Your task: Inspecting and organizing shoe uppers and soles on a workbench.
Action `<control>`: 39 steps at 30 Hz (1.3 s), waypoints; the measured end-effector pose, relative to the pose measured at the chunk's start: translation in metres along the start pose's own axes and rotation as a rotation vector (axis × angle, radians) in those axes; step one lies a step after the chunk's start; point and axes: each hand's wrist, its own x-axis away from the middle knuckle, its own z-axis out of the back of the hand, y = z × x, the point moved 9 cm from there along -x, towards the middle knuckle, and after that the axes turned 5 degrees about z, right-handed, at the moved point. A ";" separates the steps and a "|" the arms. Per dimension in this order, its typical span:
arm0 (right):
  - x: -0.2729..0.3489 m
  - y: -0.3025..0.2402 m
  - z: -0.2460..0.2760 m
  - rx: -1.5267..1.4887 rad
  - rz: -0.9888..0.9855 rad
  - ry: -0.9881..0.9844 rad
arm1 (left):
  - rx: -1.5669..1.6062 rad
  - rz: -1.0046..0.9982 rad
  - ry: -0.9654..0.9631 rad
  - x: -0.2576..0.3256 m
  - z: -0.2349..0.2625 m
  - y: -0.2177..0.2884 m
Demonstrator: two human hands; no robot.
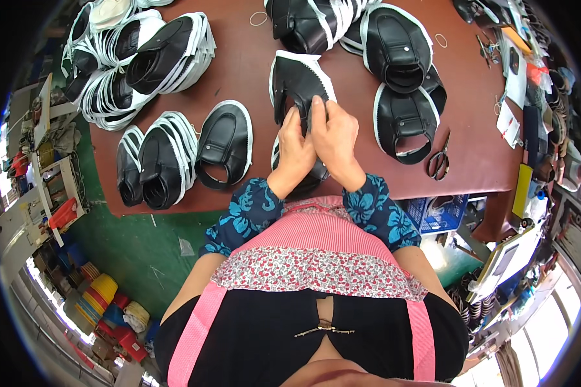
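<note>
Both my hands are on a black shoe upper (pixel 294 77) with a white zigzag-cut edge, in the middle of the table. My left hand (pixel 295 153) grips its near side, the fingertips partly hidden by the leather. Pressed against the left one, my right hand (pixel 335 133) pinches the near right part, one finger lying along the black surface. Under my wrists lies another black upper (pixel 314 175), mostly covered by my hands. Left of them, a single upper (pixel 224 143) lies flat beside a nested row of uppers (pixel 166 161).
A bundle of uppers (pixel 174 55) fills the far left of the brown table (pixel 252 77); more uppers (pixel 397 48) lie at the far right. Black scissors (pixel 438 162) rest near the right front edge. Below that edge stands a blue crate (pixel 440 215).
</note>
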 end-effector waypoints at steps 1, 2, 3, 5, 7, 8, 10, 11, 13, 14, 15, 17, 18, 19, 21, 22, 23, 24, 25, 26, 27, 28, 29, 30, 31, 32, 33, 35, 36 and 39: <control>0.005 0.003 0.001 0.037 0.017 -0.010 | -0.081 -0.054 0.018 0.007 0.000 0.003; 0.006 0.009 0.005 0.078 0.032 -0.015 | -0.159 -0.112 0.031 0.010 -0.004 0.013; -0.005 0.026 0.004 0.128 -0.038 -0.034 | -0.137 0.132 -0.111 0.011 -0.014 -0.004; -0.002 0.035 0.010 0.156 -0.082 -0.050 | -0.138 0.067 -0.109 0.019 -0.018 0.006; 0.013 0.020 0.016 0.134 -0.040 -0.037 | -0.177 -0.128 -0.020 0.025 -0.016 0.014; 0.020 0.022 0.019 0.135 -0.042 -0.036 | -0.176 -0.127 -0.023 0.029 -0.016 0.018; 0.035 0.025 0.021 0.115 0.044 -0.029 | -0.213 -0.079 -0.065 0.037 -0.017 0.020; 0.025 0.048 0.022 0.145 -0.018 -0.021 | -0.198 0.264 -0.236 0.033 -0.027 0.009; 0.007 0.076 0.022 0.246 -0.084 -0.014 | -0.194 0.150 -0.216 0.041 -0.028 0.010; 0.007 0.085 0.027 0.259 -0.102 0.010 | -0.188 0.041 -0.196 0.045 -0.028 0.011; 0.016 0.066 0.031 0.167 -0.052 0.023 | -0.245 0.044 -0.169 0.047 -0.026 0.005; 0.055 0.012 0.041 0.025 0.104 0.038 | -0.251 -0.053 -0.122 0.053 -0.024 0.012; 0.058 0.001 0.039 0.020 0.168 0.021 | -0.279 -0.072 -0.147 0.049 -0.028 0.012; 0.053 0.024 0.037 0.046 0.091 0.042 | -0.247 0.010 -0.205 0.055 -0.028 0.007; 0.023 0.080 0.031 0.160 -0.027 0.062 | -0.224 -0.020 -0.165 0.052 -0.033 0.012; 0.022 0.085 0.036 0.170 -0.075 0.051 | -0.225 -0.015 -0.166 0.056 -0.037 0.012; 0.020 0.083 0.041 0.178 -0.120 0.043 | -0.225 -0.035 -0.126 0.056 -0.035 0.018; 0.030 0.061 0.048 0.158 -0.030 0.078 | -0.224 -0.050 -0.079 0.059 -0.031 0.022; 0.043 0.038 0.050 0.099 0.033 0.068 | -0.298 -0.199 0.005 0.061 -0.029 0.025; 0.055 0.017 0.053 0.044 0.091 0.064 | -0.317 -0.129 -0.074 0.057 -0.034 0.020; 0.066 0.014 0.049 0.034 0.077 0.044 | -0.334 -0.059 -0.153 0.054 -0.039 0.016; 0.065 0.027 0.045 0.058 0.072 0.070 | -0.336 -0.188 -0.066 0.057 -0.037 0.021; 0.052 0.045 0.043 0.083 0.067 0.101 | -0.347 -0.179 -0.083 0.053 -0.043 0.021; 0.038 0.062 0.043 0.153 -0.011 0.061 | -0.361 -0.162 -0.103 0.054 -0.045 0.025; 0.041 0.069 0.046 0.172 -0.057 0.034 | -0.356 -0.176 -0.104 0.060 -0.048 0.033; 0.035 0.072 0.045 0.186 -0.090 0.014 | -0.387 -0.205 -0.049 0.062 -0.048 0.036; 0.046 0.057 0.049 0.100 -0.055 0.041 | -0.418 -0.224 0.009 0.069 -0.046 0.035; 0.061 0.031 0.052 0.016 0.001 0.034 | -0.428 -0.194 -0.003 0.071 -0.045 0.026; 0.064 0.034 0.051 0.013 -0.013 0.029 | -0.420 -0.186 -0.014 0.073 -0.045 0.025; 0.050 0.072 0.037 0.133 -0.009 0.046 | -0.425 -0.119 -0.059 0.075 -0.046 0.022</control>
